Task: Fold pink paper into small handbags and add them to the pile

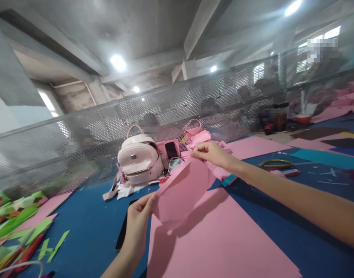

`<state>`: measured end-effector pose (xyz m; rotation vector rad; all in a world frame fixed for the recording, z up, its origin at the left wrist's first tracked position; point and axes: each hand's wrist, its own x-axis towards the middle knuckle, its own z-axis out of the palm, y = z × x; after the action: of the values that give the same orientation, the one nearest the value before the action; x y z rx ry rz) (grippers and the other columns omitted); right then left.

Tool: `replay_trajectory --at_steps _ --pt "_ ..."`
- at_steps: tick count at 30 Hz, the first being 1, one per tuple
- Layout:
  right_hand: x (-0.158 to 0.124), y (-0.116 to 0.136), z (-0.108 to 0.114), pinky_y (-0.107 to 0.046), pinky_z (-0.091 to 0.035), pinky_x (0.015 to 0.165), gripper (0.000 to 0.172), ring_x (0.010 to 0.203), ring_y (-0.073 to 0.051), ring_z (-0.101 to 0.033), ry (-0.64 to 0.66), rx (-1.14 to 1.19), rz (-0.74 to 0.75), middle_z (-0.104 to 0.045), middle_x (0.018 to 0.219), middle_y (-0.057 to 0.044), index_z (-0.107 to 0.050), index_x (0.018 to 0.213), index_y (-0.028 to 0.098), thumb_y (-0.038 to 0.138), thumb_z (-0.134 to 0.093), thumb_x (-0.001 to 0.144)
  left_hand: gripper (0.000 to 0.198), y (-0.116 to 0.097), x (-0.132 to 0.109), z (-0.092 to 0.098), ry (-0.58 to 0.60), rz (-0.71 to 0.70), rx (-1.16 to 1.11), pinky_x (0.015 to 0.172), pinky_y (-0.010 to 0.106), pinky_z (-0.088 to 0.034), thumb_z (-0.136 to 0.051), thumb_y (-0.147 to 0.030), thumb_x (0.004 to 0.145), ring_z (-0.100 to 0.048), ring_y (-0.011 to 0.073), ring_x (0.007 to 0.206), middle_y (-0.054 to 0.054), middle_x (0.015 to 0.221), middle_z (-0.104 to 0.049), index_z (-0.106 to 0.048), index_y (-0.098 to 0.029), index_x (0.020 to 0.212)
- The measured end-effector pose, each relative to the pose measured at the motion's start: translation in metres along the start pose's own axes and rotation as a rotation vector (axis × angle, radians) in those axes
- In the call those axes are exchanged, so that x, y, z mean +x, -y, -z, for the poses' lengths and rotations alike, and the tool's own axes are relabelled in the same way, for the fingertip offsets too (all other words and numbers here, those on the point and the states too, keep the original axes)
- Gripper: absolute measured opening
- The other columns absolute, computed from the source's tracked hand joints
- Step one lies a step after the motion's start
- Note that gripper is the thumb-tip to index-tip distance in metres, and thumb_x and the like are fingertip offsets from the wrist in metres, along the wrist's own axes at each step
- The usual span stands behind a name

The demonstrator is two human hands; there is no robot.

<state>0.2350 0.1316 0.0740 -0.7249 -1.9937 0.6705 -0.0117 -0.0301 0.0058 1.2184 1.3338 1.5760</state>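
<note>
Blue tabletop [84,220], listed left to right:

– Scissors [32,247], red-handled, at the near left corner; cut green paper strips [59,244] just beside them.
– Backpack [140,158], pale pink, upright toward the far edge, before a mesh screen [177,104].
– Black phone [122,231], lying flat, partly hidden behind my left wrist.
– My left hand [138,218]: thumb and fingertips pinched on the lower left corner of a pink sheet of paper.
– Pink sheet [181,191], one, held aslant between my two hands, above the tabletop's near half.
– Pink paper stack [223,241], flat under it, reaching the near edge.
– My right hand [208,152]: thumb and fingertips pinched together on the sheet's upper edge.
– Folded pink paper [198,135], bunched behind that hand, toward the far edge.
– Turquoise paper [324,158], flat, toward the right edge.
</note>
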Motion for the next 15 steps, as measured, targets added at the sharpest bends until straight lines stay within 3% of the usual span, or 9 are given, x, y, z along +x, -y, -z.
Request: replay_trajectory --at_steps 2,5,10,15 --pt "-0.005 0.005 0.004 -0.026 -0.038 0.059 0.032 0.061 -0.015 -0.054 0.041 -0.033 0.003 -0.062 0.062 -0.001 -0.067 0.063 0.016 0.045 -0.067 0.076 0.032 -0.003 0.009 0.006 -0.019 0.010 -0.005 0.069 0.024 -0.048 -0.072 -0.044 0.076 -0.061 0.0185 0.080 0.005 0.084 -0.071 -0.075 -0.016 0.091" --pt "-0.015 0.026 0.002 -0.027 -0.042 0.065 0.014 0.074 -0.019 -0.064 0.115 -0.162 0.004 -0.074 0.078 -0.003 -0.077 0.075 0.020 0.031 -0.068 0.076 0.028 -0.012 0.021 0.008 0.027 -0.090 0.132 0.070 0.025 -0.050 -0.073 -0.040 0.076 -0.066 0.0212 0.083 0.007 0.086 -0.076 -0.077 -0.015 0.089" --pt "-0.024 0.060 -0.027 -0.025 -0.043 0.062 0.014 0.074 -0.019 -0.067 0.314 -0.195 0.024 -0.076 0.077 -0.003 -0.079 0.075 0.021 0.026 -0.066 0.077 0.020 -0.030 0.024 -0.014 0.174 -0.330 0.314 0.074 0.025 -0.053 -0.066 -0.031 0.082 -0.070 0.0218 0.085 0.007 0.092 -0.078 -0.079 -0.019 0.092" --pt "-0.021 0.055 -0.042 -0.024 -0.043 0.059 0.014 0.066 -0.016 -0.064 0.369 0.001 -0.004 -0.072 0.068 -0.003 -0.077 0.071 0.017 0.028 -0.070 0.072 0.021 -0.041 0.021 -0.024 0.231 -0.392 0.374 0.071 0.023 -0.052 -0.062 -0.030 0.085 -0.070 0.0207 0.084 0.006 0.091 -0.078 -0.079 -0.019 0.093"
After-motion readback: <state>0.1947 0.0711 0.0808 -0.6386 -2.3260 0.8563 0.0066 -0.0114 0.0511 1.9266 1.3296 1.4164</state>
